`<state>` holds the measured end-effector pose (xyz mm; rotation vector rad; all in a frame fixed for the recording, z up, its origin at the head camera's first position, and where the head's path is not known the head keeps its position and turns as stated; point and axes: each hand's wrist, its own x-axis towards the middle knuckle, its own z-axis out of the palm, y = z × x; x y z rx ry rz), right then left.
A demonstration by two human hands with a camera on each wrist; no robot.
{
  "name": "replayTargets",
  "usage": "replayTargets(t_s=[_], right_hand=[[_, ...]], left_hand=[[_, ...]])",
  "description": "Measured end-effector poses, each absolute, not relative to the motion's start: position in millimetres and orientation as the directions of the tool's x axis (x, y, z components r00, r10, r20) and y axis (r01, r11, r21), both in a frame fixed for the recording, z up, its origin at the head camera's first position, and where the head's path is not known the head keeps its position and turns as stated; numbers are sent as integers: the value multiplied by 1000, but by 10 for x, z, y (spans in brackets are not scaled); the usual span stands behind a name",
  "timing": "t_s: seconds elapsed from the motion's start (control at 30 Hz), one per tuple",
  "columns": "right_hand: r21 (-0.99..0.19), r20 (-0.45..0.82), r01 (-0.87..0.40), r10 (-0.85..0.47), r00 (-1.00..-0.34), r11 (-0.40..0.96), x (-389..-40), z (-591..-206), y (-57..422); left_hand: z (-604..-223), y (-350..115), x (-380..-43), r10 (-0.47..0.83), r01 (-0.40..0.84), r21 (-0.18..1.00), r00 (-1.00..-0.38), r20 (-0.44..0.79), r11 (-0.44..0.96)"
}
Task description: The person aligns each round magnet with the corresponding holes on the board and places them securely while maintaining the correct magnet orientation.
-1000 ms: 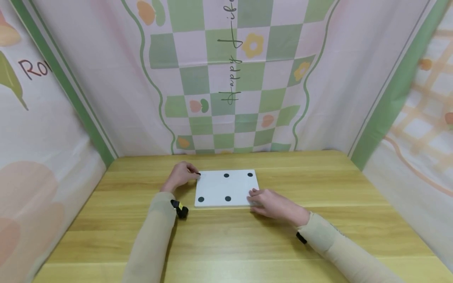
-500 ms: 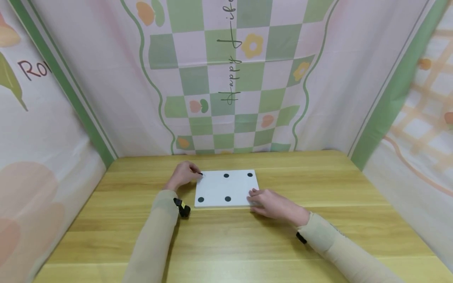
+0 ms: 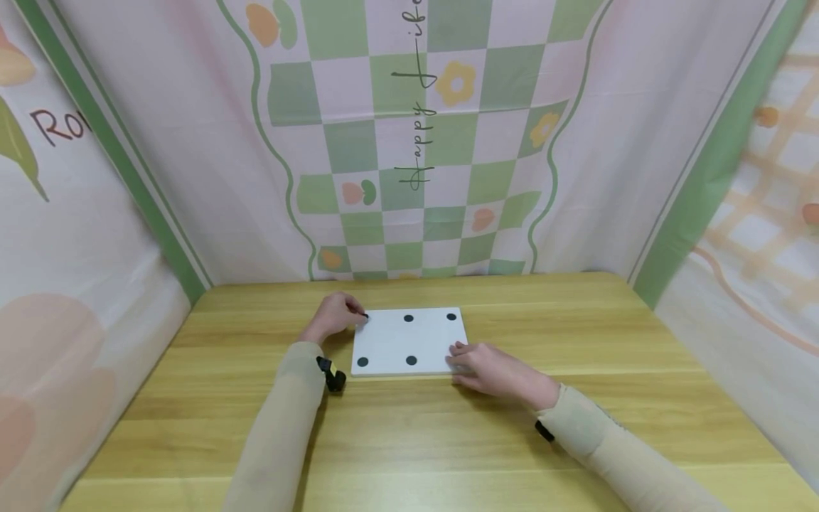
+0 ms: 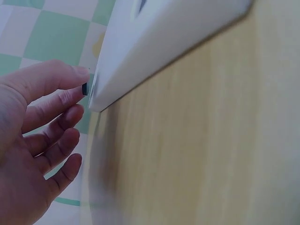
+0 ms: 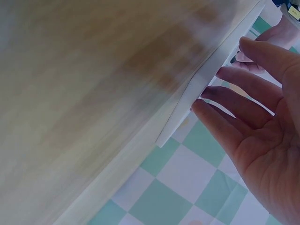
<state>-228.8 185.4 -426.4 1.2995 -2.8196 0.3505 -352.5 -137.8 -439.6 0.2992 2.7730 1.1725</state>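
A white rectangular board (image 3: 387, 340) lies flat on the table, with several round black dots on its face. At its far left corner my left hand (image 3: 334, 313) pinches a small thin black piece (image 4: 85, 89) between thumb and index finger. The piece is close to the board's edge in the left wrist view, and the other fingers curve loosely below. My right hand (image 3: 489, 368) rests on the board's right side near the front corner, hiding that corner. In the right wrist view the fingertips (image 5: 199, 104) touch the board's edge, slightly bent and spread.
Around the board is a wooden table (image 3: 409, 441). A checkered cloth (image 3: 403, 213) hangs behind it, with patterned cloths at both sides. Each wrist wears a black device, such as the left one (image 3: 331, 375).
My left hand has shifted slightly right with the black piece, which now overlaps the board's far left corner. The right hand and the board stay where they were.
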Motion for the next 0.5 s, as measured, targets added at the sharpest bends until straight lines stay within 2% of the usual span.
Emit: replayTargets(t_s=[0.5], right_hand=[[-200, 118, -757, -752, -649, 622, -2283, -4260, 1851]], left_hand=[[-4413, -1358, -3569, 243, 149, 708, -969, -34, 690]])
